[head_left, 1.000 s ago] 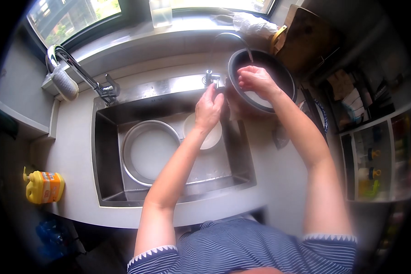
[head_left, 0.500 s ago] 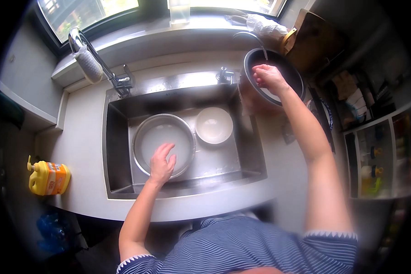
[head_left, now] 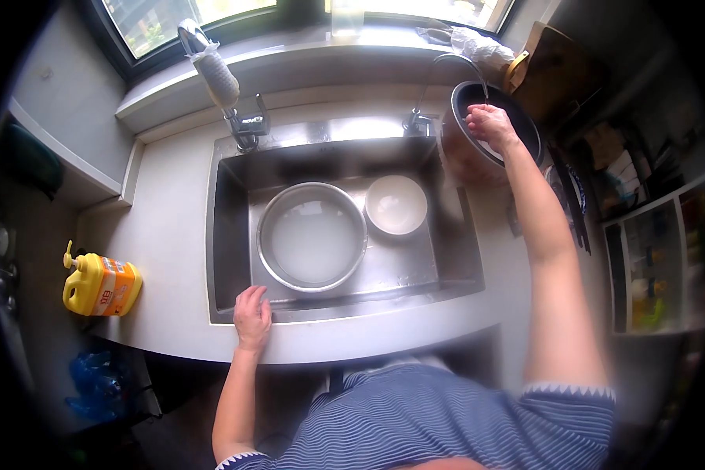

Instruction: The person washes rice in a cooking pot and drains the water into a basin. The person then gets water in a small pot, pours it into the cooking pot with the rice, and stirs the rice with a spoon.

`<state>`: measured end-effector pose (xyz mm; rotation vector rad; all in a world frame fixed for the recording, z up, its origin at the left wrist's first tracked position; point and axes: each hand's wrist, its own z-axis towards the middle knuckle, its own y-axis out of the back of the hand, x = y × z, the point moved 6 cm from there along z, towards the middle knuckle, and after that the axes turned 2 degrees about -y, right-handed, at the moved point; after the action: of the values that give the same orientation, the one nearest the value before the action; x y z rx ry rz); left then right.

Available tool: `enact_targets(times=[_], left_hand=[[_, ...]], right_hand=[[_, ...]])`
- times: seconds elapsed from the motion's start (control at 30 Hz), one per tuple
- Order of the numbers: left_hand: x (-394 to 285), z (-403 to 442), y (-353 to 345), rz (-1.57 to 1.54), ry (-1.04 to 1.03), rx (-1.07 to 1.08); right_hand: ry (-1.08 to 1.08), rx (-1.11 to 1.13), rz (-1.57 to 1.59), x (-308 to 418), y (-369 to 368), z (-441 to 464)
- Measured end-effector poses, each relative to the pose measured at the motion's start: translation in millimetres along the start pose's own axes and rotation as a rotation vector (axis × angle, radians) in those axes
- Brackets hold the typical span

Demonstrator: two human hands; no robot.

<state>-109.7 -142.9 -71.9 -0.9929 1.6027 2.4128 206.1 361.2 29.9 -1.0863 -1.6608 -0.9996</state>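
My right hand (head_left: pixel 490 125) hangs over the mouth of a tall dark pot (head_left: pixel 460 153) at the sink's right back corner. Its fingers are curled together just below a thin curved spout (head_left: pixel 478 66); whatever they may hold is hidden. At the front left rim of the steel sink (head_left: pixel 231 200) rests my left hand (head_left: pixel 252 315), its fingers slightly bent and holding nothing. A round metal basin (head_left: pixel 263 235) with cloudy water stands in the sink. Beside it, to the right, sits a white bowl (head_left: pixel 396 205).
A large tap (head_left: pixel 249 129) with a wrapped spout rises at the back left. On the left counter stands a yellow pump bottle (head_left: pixel 106 286). Behind the pot a wooden board (head_left: pixel 560 66) leans near the window sill. A shelf rack (head_left: pixel 654 258) is at the right.
My left hand has come away from over the metal basin to the sink's front left rim. My right hand stays above the pot. The whole view has shifted a little.
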Motion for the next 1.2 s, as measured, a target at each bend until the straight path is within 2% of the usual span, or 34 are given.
enact_targets(times=[0.27,0.53,0.7,0.83,0.93,1.0,1.1,1.13,1.2], left_hand=[[-5.4,-5.6,-3.5,0.038,-0.059,-0.008],[-6.3,-4.4,-2.9,0.038,-0.056,-0.011],[-5.6,-3.6,-2.3,0.025,-0.042,-0.029],[-3.9,-4.0,-2.5,0.029,-0.029,-0.031],[-3.9,-5.7,-4.9,0.038,-0.026,-0.053],[-4.1,-4.1,-4.2,0.052,-0.027,-0.054],[-1.7,-3.7,-4.1,0.029,0.002,-0.032],[-2.4,-6.0,-5.2,0.039,-0.010,-0.040],[-2.6,-4.5,-4.5,0.058,-0.033,-0.068]], right_hand=[[0.036,-0.143,-0.216,11.4,14.4,-15.1],[0.221,-0.111,-0.283,38.4,11.8,-47.8],[0.341,-0.217,-0.364,76.3,33.6,-65.8],[0.476,-0.267,-0.246,104.1,46.9,-75.5],[0.387,-0.157,-0.157,72.1,36.2,-49.7],[0.237,0.260,-1.260,17.3,4.7,-28.2],[0.159,0.190,-0.636,30.1,9.8,-34.9],[0.163,0.200,-0.621,38.8,16.5,-34.2],[0.290,0.090,-1.006,60.1,30.5,-33.5]])
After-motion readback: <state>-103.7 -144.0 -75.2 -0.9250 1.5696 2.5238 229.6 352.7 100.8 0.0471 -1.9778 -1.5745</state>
